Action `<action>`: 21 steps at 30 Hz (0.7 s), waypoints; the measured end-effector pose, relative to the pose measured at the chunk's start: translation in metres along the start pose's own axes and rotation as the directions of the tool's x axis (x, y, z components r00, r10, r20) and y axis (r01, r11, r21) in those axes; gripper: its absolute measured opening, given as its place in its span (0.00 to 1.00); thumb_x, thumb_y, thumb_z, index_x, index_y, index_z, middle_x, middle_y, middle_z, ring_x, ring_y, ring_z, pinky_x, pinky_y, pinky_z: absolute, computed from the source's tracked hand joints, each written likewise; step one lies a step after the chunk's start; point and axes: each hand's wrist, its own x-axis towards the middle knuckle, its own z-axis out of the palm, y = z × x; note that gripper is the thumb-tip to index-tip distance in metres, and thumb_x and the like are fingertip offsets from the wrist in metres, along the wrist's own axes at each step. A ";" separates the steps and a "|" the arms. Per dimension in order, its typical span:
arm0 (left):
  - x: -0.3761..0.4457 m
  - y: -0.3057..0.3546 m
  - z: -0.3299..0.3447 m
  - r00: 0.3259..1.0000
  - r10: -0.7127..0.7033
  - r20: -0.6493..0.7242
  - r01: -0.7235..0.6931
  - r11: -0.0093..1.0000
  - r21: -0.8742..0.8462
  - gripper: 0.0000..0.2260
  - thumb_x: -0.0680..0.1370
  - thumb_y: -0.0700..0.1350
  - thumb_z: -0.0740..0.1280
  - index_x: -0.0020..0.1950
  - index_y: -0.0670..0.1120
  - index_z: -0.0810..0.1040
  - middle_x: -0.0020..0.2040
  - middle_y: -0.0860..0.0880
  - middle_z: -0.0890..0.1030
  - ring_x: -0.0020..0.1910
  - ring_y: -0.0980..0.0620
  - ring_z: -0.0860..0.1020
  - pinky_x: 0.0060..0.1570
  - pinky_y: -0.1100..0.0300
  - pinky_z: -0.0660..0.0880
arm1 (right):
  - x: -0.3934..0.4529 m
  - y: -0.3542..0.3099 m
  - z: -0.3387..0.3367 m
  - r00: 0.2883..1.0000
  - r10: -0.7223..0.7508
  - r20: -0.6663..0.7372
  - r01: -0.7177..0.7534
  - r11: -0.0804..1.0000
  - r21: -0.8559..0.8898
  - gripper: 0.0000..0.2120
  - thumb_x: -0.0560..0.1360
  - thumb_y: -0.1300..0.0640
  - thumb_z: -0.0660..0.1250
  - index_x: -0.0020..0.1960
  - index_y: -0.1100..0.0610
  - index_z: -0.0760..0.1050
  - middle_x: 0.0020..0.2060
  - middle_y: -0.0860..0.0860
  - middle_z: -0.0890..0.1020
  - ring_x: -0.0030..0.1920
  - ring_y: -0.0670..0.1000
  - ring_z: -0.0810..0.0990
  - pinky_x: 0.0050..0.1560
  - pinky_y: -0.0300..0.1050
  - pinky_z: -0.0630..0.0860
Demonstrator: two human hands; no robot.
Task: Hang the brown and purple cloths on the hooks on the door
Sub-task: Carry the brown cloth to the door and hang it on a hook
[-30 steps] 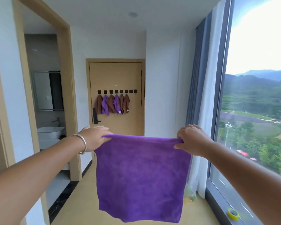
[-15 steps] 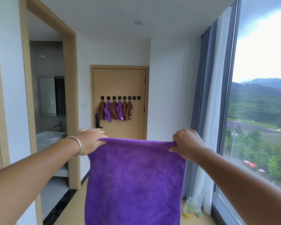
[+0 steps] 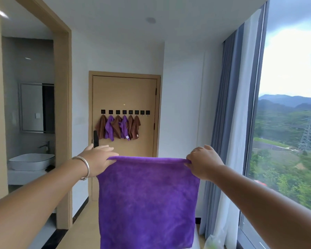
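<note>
Holding a purple cloth (image 3: 147, 202) stretched out at arm's length, well short of the door (image 3: 124, 94) at the end of the hallway. Left hand (image 3: 97, 159) pinching the cloth's upper left corner, fingers curled over the top edge; a silver bangle (image 3: 84, 168) on that wrist. Right hand (image 3: 203, 161) gripping the upper right corner the same way, knuckles up. Top edge pulled taut and level between the two hands, rest of the cloth hanging flat and straight down, running off the bottom of the view.

On the door, a row of eight small black hooks (image 3: 125, 112). Six hung cloths (image 3: 118, 127) on the leftmost six hooks: brown, purple, brown, purple, then two brown, bunched close and overlapping. Two rightmost hooks bare. Dark door handle (image 3: 95, 139) at the door's left edge, just above the left hand in the view.

To the left, an open bathroom doorway with a white basin (image 3: 31, 161), a tap and a mirror (image 3: 37, 107). To the right, grey and white curtains (image 3: 228, 123) beside a tall window (image 3: 291, 123). Near the bottom right, something pale, perhaps a plastic bag (image 3: 213, 242), too blurred to be sure.
</note>
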 end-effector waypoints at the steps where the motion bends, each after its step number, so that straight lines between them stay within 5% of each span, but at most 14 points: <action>1: 0.011 -0.006 0.003 1.000 -0.004 0.004 0.004 1.000 0.000 0.19 0.82 0.58 0.45 0.72 0.64 0.64 0.77 0.56 0.59 0.77 0.55 0.51 0.73 0.45 0.43 | 0.011 -0.001 0.005 1.000 0.006 0.001 -0.006 1.000 0.002 0.16 0.82 0.45 0.53 0.55 0.48 0.78 0.55 0.46 0.80 0.63 0.50 0.73 0.70 0.53 0.61; 10: 0.101 -0.045 0.025 1.000 0.021 -0.010 -0.020 0.998 0.052 0.18 0.82 0.57 0.45 0.69 0.65 0.66 0.75 0.56 0.62 0.77 0.54 0.52 0.74 0.42 0.47 | 0.112 -0.002 0.061 1.000 0.018 0.022 -0.018 0.999 0.027 0.19 0.82 0.43 0.51 0.63 0.45 0.76 0.64 0.44 0.76 0.72 0.49 0.64 0.73 0.54 0.56; 21: 0.244 -0.086 0.087 0.993 -0.081 -0.085 0.090 0.990 0.111 0.20 0.82 0.57 0.47 0.76 0.63 0.54 0.79 0.53 0.47 0.77 0.53 0.48 0.72 0.42 0.43 | 0.279 0.015 0.171 1.000 0.008 0.023 -0.011 0.993 0.120 0.21 0.82 0.41 0.48 0.71 0.44 0.65 0.70 0.47 0.69 0.76 0.51 0.56 0.74 0.60 0.50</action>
